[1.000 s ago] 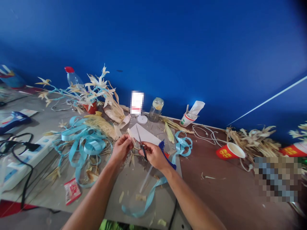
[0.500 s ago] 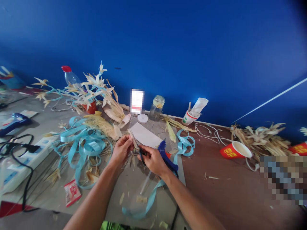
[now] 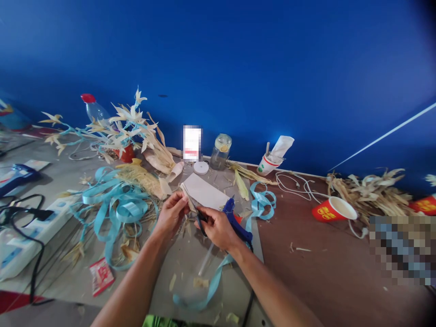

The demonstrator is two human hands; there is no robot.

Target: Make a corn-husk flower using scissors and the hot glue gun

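Scissors (image 3: 201,218) in my right hand (image 3: 218,227) now lean left, blades set against the small pale piece (image 3: 184,187) at my other fingertips; a second ago they pointed more steeply up, their tip beside that piece. Against half a second ago, the pose of both hands is nearly the same, though the whole view has shifted slightly. The scissors lie between my two hands, above the grey part of the tabletop (image 3: 190,277), with a white card (image 3: 206,190) just beyond them. My right hand is closed around the black handles, fingers curled in; how far apart the blades stand, I cannot tell. My left hand (image 3: 173,214) pinches the pale piece between thumb and fingers, its lower part hidden. A blue glue gun (image 3: 236,222) sits just past my right wrist, and light-blue ribbon (image 3: 131,211) is heaped to my left.
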